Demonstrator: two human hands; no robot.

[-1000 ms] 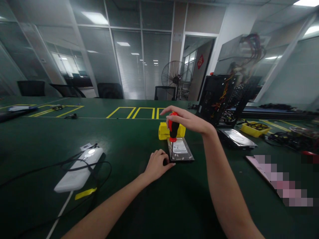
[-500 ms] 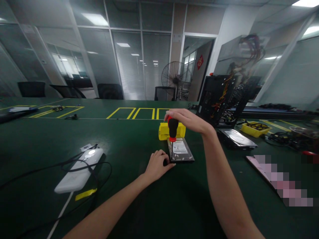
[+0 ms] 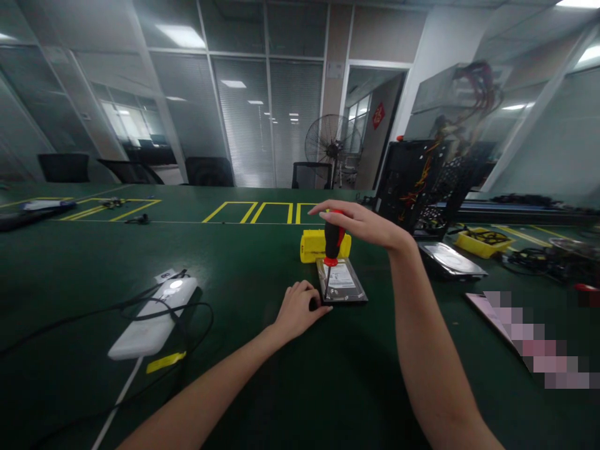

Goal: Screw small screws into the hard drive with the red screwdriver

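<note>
A hard drive [image 3: 347,289] with a white label lies flat on the green table. At its near left corner my left hand [image 3: 300,306] grips the edge, with fingers curled and thumb along the front side. Over the drive stands a red and black screwdriver [image 3: 334,240], slightly tilted, its tip down at the drive's left side. My right hand [image 3: 363,222] holds the top of the handle from above, under the palm and fingers, some of which reach out straight. Right behind the drive is a yellow plastic holder [image 3: 312,245]. The screw under the tip is too small to see.
To the left lies a white power strip [image 3: 157,319] with looped black cables. On the right are an open computer case [image 3: 407,187], another drive [image 3: 452,259], a yellow tray [image 3: 482,244], tangled cables [image 3: 539,265] and a pink flat object [image 3: 497,319].
The screwdriver handle has tilted to the right, and my right hand has shifted over it with its fingers straighter. My left hand stays at the drive. The whole view has shifted slightly.
</note>
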